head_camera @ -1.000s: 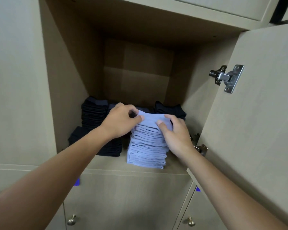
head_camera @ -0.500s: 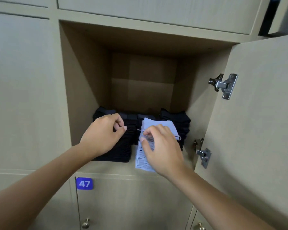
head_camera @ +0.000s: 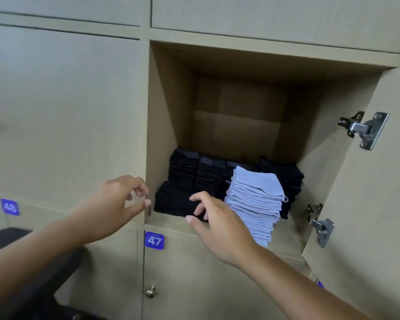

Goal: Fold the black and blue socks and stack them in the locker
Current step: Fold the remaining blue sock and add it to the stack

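An open locker (head_camera: 162, 125) holds a tall stack of folded light blue socks (head_camera: 255, 202) at the front right of its floor. Stacks of folded black socks (head_camera: 189, 179) fill the back and the left. My left hand (head_camera: 111, 211) hovers outside the locker's left edge, fingers loosely curled, holding nothing. In front of the lower black stack my right hand (head_camera: 219, 225) hangs with its fingers spread and relaxed, also holding nothing. Neither hand touches the blue stack.
The locker door (head_camera: 365, 204) stands open at the right, with two metal hinges (head_camera: 365, 129). Closed lockers surround the opening; blue labels read 47 (head_camera: 154, 240) and 48 (head_camera: 9, 207). A dark chair part (head_camera: 32, 262) sits at the lower left.
Both hands have let go of the blue stack and drawn back out of the locker toward the left. The view has pulled back and shifted left.
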### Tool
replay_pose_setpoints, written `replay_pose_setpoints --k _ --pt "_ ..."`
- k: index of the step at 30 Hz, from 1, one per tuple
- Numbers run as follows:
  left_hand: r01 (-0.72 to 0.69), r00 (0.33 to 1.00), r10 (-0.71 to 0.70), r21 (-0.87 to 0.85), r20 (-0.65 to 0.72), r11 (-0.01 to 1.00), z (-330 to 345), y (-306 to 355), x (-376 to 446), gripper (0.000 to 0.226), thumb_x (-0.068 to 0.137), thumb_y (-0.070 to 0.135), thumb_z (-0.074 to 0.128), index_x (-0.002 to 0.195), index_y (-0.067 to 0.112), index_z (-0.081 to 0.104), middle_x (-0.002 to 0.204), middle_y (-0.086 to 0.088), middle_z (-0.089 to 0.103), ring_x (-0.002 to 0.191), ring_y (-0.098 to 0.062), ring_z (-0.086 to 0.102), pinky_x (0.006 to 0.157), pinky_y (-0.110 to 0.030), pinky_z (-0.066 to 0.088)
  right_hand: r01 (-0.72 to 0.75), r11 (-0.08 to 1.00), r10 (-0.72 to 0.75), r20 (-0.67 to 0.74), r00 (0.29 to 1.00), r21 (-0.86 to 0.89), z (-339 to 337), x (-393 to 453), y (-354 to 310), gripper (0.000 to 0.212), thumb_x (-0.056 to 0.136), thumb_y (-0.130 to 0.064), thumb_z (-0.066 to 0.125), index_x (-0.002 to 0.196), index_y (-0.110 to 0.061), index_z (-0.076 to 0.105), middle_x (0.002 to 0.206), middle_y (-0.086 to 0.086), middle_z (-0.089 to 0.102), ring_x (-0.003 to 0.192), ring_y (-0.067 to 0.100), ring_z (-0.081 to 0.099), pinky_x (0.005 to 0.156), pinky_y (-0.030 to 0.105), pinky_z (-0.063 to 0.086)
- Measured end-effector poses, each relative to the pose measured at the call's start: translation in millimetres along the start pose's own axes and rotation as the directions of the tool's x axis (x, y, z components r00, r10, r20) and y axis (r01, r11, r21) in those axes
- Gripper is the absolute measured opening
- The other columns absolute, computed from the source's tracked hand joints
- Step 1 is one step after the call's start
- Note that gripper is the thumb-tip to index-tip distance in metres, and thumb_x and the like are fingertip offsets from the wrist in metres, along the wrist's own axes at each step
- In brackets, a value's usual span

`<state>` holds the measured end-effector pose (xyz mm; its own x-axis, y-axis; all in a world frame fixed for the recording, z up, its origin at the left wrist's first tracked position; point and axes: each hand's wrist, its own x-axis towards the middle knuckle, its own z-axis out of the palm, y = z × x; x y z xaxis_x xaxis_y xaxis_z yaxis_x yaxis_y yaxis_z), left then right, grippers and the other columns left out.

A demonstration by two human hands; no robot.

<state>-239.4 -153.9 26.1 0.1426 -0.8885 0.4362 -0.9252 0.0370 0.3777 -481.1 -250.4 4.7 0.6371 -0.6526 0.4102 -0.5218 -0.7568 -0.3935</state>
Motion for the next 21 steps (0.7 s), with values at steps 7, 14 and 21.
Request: replay_pose_setpoints --k 7,14,21 --pt "0.138 0.99 -0.137 0.034 -0.027 0.99 -33.2 -46.6 -26.1 0.01 0.094 0.044 0.064 0.09 0.035 0.064 0.098 0.018 0.066 0.092 -0.003 0.062 0.077 -0.03 0.052 0.07 0.995 -0.076 0.104 0.992 0.066 25.7 14.0 -17.0 0.036 0.098 -0.048 0.054 0.132 -0.043 0.041 0.107 -0.019 0.054 0.098 0.002 0.052 0.085 0.032 0.049" --pt "0.278 0.96 -0.279 0.064 -0.006 0.958 -43.1 -93.9 -51.3 0.007 0.094 0.038 0.067 0.09 0.032 0.065 0.093 0.015 0.068 0.089 -0.008 0.066 0.077 -0.029 0.049 0.204 0.977 -0.212 0.221 0.952 0.061 64.7 23.1 -46.8 0.037 0.097 -0.047 0.055 0.132 -0.04 0.046 0.108 -0.018 0.055 0.097 0.005 0.057 0.089 0.034 0.05" --pt "0.353 0.933 -0.357 0.079 0.05 0.932 -42.7 -121.4 -68.7 0.009 0.094 0.03 0.069 0.094 0.021 0.069 0.089 0.016 0.066 0.084 -0.008 0.063 0.084 -0.03 0.049 0.258 0.964 -0.266 0.332 0.905 0.069 89.1 26.9 -72.4 0.037 0.097 -0.048 0.055 0.133 -0.039 0.048 0.109 -0.018 0.053 0.094 0.009 0.058 0.088 0.04 0.052"
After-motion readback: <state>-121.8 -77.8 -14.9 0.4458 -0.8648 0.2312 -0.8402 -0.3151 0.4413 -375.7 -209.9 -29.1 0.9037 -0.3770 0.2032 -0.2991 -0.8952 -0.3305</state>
